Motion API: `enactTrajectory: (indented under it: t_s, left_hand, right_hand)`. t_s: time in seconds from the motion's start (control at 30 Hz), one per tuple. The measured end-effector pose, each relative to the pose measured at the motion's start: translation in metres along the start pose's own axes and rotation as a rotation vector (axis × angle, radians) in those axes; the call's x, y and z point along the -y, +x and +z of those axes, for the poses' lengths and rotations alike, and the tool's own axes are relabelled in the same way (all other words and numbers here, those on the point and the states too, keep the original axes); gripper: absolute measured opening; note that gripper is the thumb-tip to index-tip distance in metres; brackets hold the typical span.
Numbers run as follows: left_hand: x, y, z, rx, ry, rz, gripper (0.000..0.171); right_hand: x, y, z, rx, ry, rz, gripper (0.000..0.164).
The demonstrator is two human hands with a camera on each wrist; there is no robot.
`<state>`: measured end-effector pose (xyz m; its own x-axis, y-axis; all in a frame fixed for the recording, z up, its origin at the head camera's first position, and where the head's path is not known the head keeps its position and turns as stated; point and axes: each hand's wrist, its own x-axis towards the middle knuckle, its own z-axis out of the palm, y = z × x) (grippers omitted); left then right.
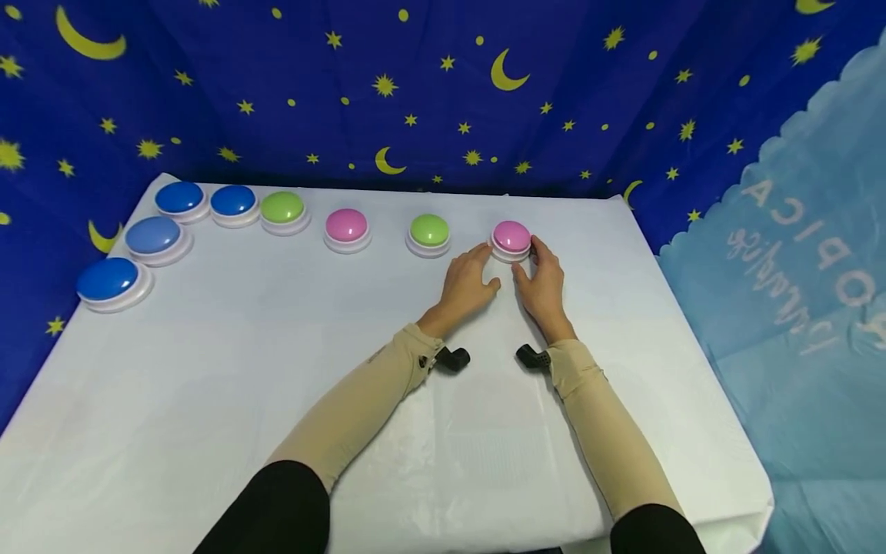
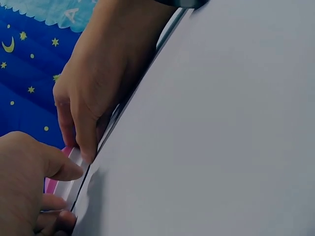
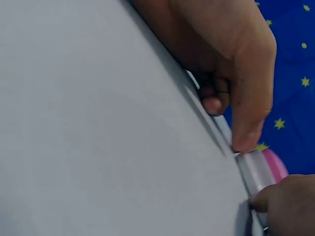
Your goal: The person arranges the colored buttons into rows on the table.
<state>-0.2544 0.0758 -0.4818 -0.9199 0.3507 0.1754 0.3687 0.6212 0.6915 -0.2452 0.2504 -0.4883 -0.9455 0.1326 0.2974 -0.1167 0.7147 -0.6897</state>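
A pink-topped push button [image 1: 511, 236] with a round white base sits on the white table, between my two hands. My right hand [image 1: 543, 288] grips its base from the right, thumb at the near edge and fingers around the far right side. From the left, my left hand [image 1: 467, 286] reaches in with its fingertips right at the base, while its thumb stands apart from the button. In the right wrist view, the left index fingertip [image 3: 242, 141] meets the rim of the white base [image 3: 256, 172]. The left wrist view shows the pink dome [image 2: 50, 185] partly hidden behind fingers.
Left of my hands stand a green button [image 1: 429, 230], another pink button [image 1: 347, 225] and a second green button [image 1: 282, 208]. Several blue buttons [image 1: 154, 235] line the table's far left corner. A star-patterned blue curtain [image 1: 443, 92] hangs behind the table [image 1: 277, 369].
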Motion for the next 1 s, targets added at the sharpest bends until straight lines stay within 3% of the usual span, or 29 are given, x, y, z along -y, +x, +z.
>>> enactTrajectory:
  t_s: [0.2,0.4,0.57,0.7,0.87,1.0]
  left_hand:
    - [0.008,-0.022,-0.008,-0.064,-0.056,0.049,0.045]
    - [0.022,-0.064,-0.028,-0.053,-0.127,0.135,0.030]
    - [0.035,-0.102,-0.046,-0.062,-0.182,0.200,0.025]
    - [0.047,-0.129,-0.062,-0.086,-0.211,0.208,0.023]
    - [0.069,-0.161,-0.091,-0.135,-0.212,0.166,0.021]
    - [0.090,-0.177,-0.118,-0.206,-0.205,0.103,0.021]
  right_hand:
    - [0.009,-0.019,0.000,-0.043,-0.016,0.047,0.064]
    - [0.029,-0.051,0.004,-0.018,-0.067,0.007,0.063]
    - [0.048,-0.077,0.013,0.006,-0.063,-0.088,0.056]
    - [0.063,-0.094,0.028,0.041,-0.057,-0.194,0.053]
    - [0.088,-0.113,0.056,0.085,-0.012,-0.351,0.049]
    - [0.113,-0.120,0.083,0.146,0.025,-0.459,0.046]
